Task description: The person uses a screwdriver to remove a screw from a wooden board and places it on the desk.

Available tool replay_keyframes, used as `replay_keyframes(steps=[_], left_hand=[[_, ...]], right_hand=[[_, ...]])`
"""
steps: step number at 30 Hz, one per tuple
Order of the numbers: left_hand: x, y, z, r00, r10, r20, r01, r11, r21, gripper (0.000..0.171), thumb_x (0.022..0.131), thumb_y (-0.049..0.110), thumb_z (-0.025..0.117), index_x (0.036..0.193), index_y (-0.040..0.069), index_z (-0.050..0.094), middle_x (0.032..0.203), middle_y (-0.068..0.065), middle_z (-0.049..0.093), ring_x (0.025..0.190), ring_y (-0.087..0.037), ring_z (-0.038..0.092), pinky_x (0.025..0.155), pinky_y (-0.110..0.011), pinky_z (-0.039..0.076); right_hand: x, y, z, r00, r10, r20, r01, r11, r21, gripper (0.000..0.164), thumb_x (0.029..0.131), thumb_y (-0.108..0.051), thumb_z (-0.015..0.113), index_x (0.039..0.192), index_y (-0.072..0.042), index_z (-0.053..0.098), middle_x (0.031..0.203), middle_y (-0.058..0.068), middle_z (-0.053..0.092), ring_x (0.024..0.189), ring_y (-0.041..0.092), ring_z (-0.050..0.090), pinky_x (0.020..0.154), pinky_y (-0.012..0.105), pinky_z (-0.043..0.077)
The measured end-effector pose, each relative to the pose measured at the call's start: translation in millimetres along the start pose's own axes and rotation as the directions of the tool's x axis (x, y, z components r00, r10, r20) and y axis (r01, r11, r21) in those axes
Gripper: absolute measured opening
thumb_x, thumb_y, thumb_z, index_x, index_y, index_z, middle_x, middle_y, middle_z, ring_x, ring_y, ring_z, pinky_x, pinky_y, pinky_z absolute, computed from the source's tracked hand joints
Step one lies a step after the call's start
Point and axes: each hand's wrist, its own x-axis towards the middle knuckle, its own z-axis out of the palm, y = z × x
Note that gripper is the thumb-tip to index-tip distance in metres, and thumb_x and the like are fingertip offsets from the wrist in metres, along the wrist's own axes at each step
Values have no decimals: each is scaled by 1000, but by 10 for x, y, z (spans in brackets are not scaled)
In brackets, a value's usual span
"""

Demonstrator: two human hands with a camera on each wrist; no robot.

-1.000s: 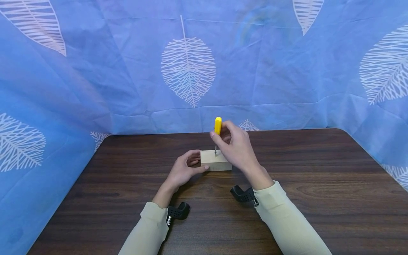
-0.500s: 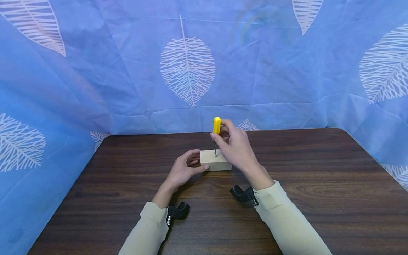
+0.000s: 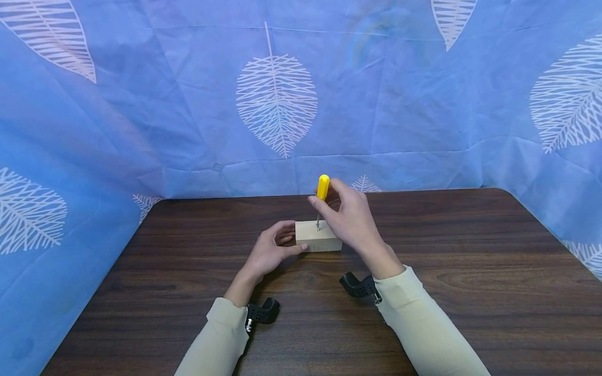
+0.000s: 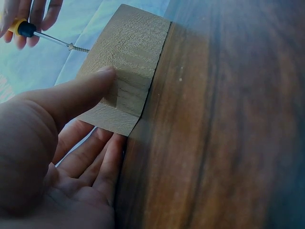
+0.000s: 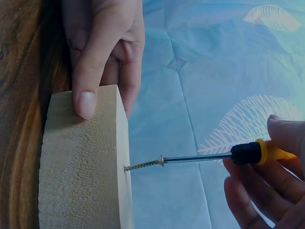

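A pale wooden block [image 3: 315,244] lies on the dark table. My left hand [image 3: 270,250] grips its left end, the thumb on the near face and the fingers behind. From the block's top a screw [image 5: 143,165] stands up, its tip in the wood and most of its thread showing. My right hand [image 3: 352,216] holds a screwdriver [image 3: 323,187] with a yellow and black handle between thumb and fingers. The screwdriver's metal shaft [image 5: 195,158] meets the screw head, roughly in line with the screw. The right wrist view shows only part of the right hand's fingers.
The brown wood-grain table [image 3: 188,271] extends around the block. Behind it hangs a blue cloth [image 3: 197,104] with white leaf prints. A black wrist mount [image 3: 264,310] is on the left wrist, and another black mount [image 3: 357,286] is on the right.
The screwdriver's handle first leans slightly left, then tilts back to the right, as the right fingers shift slightly on it. The block and left hand stay put.
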Motion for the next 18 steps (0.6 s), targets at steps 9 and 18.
replay_keyframes(steps=[9,18], left_hand=[[11,-18,5,1000,4,0,-4,1000,4,60,96,22,85,150,16,61,149,-11,65,142,-34,61,124,-52,49],[9,-22,9,1000,-11,-6,11,1000,13,61,96,24,85,151,16,61,150,-12,65,142,-35,61,122,-54,50]], right_hand=[[-6,-8,-13,1000,-6,25,6,1000,28,30,105,-23,74,131,-9,69,116,11,81,99,26,78,88,46,67],[-11,-34,-44,999,34,28,-36,997,70,27,101,-22,79,123,-9,68,115,10,81,100,26,78,89,44,68]])
